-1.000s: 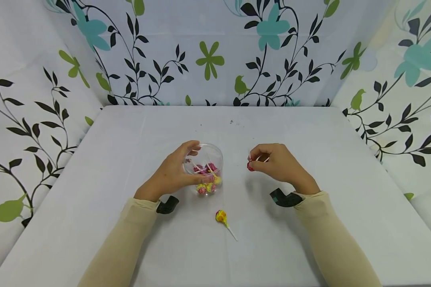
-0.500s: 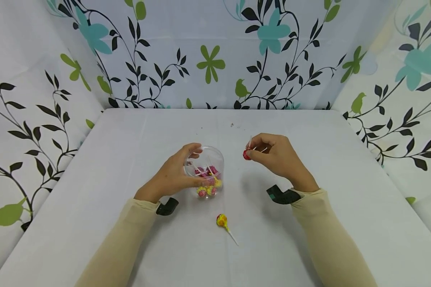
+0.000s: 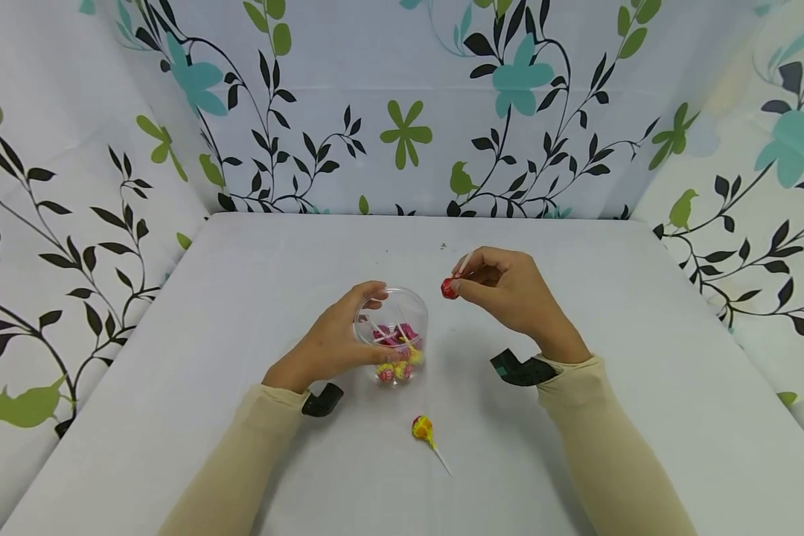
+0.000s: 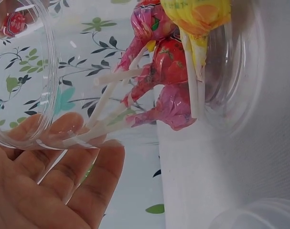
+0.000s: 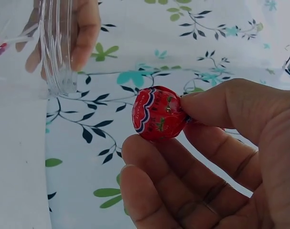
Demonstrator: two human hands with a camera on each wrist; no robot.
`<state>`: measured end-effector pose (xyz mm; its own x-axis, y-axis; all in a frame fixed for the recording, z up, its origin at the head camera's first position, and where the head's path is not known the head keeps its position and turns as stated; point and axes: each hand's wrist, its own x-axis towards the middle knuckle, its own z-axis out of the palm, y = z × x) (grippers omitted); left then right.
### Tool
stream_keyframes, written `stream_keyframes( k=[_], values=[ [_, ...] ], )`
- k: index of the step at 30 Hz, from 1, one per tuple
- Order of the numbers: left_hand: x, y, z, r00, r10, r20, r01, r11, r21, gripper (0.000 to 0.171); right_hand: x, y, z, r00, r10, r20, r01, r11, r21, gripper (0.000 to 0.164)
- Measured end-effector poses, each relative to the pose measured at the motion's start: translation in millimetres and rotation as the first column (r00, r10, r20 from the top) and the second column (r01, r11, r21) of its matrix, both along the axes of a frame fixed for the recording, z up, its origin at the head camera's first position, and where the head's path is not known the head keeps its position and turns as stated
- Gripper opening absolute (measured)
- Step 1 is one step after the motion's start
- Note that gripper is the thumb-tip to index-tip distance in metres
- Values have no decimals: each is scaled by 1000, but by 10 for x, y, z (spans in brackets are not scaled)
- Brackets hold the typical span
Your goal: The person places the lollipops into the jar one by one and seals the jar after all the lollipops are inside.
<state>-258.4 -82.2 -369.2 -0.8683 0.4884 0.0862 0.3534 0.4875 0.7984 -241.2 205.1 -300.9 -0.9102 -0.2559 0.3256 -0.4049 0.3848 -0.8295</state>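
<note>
My left hand [image 3: 338, 336] grips a clear plastic jar [image 3: 394, 301] from its left side, fingers behind and thumb across the front. Inside the jar lie several wrapped lollipops in pink, red and yellow, their white sticks slanting toward the mouth; the left wrist view shows a red lollipop [image 4: 171, 62] among them. To the right of the jar, my right hand [image 3: 509, 294] pinches another red lollipop [image 5: 159, 114] just below its head, between thumb and fingers. Its head points toward the jar, a short way from the rim. Most of its stick is hidden behind the fingers.
A single yellow lollipop [image 3: 423, 428] lies on the white table [image 3: 295, 253] in front of the jar, stick pointing to the near right. Patterned cloth [image 3: 348, 89] with leaves and flowers hangs behind the table and along both sides.
My right hand has lifted the red lollipop and carried it left, closer to the jar. The left hand keeps its grip on the jar. The head view has tipped slightly upward.
</note>
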Motion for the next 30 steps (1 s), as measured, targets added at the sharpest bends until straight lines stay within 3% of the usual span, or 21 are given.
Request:
stream_keyframes(
  k=[15,24,27,30],
  values=[
    [-13,-26,-59,999,-22,-31,23,999,24,102,-3,-288,-185,995,96,-34,-92,991,95,6],
    [5,-30,-77,1000,-18,-25,19,999,32,103,52,-252,-147,994,109,-5,-107,982,155,1],
    [11,-36,-84,1000,-13,-27,14,999,30,103,87,-235,-133,982,179,62,-188,961,205,2],
    [9,-39,-90,999,-19,-37,20,999,33,103,134,-240,-133,947,283,151,-314,911,266,2]
  ],
)
